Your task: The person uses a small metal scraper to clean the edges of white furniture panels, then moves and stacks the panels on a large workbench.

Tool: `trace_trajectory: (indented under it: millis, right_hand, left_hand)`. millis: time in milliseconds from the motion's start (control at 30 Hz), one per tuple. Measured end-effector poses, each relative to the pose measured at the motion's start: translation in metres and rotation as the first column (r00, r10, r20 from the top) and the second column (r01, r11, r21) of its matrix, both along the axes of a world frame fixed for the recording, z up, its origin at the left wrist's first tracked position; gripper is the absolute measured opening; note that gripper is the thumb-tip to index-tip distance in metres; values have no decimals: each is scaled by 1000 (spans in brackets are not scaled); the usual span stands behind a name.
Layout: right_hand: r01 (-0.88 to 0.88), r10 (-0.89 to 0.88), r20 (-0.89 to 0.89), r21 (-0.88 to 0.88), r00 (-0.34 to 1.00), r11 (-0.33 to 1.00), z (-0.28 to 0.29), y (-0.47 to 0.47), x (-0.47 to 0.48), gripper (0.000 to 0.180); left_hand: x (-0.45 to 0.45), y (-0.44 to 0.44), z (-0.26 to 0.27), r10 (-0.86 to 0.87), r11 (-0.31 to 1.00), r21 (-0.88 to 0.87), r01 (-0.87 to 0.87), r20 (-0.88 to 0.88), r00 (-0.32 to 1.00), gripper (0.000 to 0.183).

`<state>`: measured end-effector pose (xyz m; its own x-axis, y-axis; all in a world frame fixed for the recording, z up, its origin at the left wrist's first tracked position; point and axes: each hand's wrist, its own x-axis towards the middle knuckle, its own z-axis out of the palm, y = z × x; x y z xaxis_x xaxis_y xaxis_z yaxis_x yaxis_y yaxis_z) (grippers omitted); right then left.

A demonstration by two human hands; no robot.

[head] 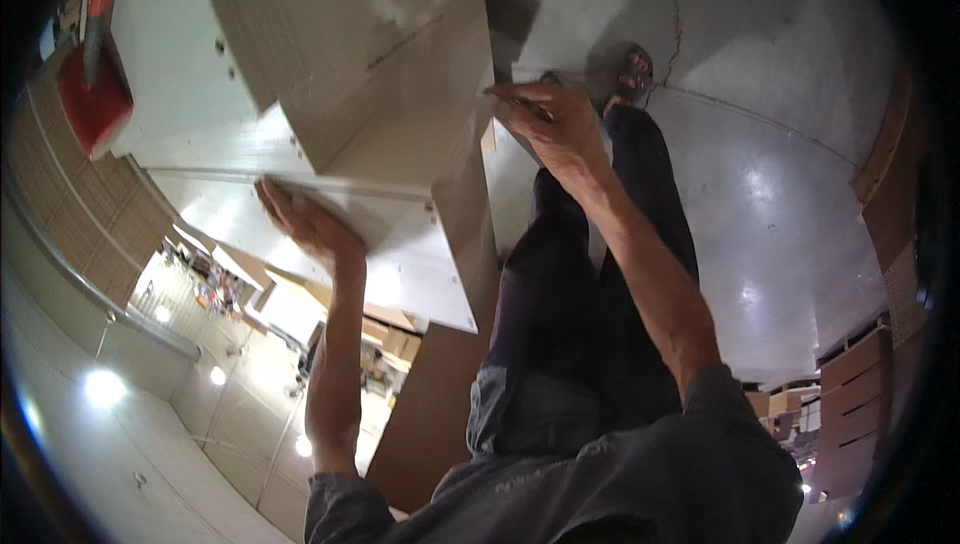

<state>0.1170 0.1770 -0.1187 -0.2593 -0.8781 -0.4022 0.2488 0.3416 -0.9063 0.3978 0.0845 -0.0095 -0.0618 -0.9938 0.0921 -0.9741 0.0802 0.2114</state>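
My left hand [311, 225] lies with its palm on a white panel [405, 251], fingers stretched along a raised seam. The panel has small holes near its edge. Above the seam stands a pale, shaded panel [420, 41], and another white panel [165, 94] with holes meets it on the left. My right hand [551, 120] is at the right edge of the shaded panel. Its thumb and fingers are curled, with the fingertips drawn together at that edge. Whether they pinch the edge or a small item is hidden.
A red object [94, 98] with a grey shaft is at the upper left. A brown board [431, 416] stands left of my legs. My feet are on a grey floor [757, 191] with a crack. Brown boxes or boards [851, 424] stand at the lower right.
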Motion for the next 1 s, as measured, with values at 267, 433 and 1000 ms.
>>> trace_trajectory:
  millis: [267,433,1000]
  right_hand:
    - [-156,188,-169,186,968,970,-64,27,9,15]
    - [76,-83,31,188,996,979,-81,124,-47,22]
    - [34,-20,-70,202,997,979,134,188,-141,14]
  left_hand:
    - [-11,2,-3,-73,997,3,73,48,996,54]
    - [-4,-5,-2,-59,998,-26,59,34,998,54]
    - [-74,104,65,105,993,63,-100,-856,506,31]
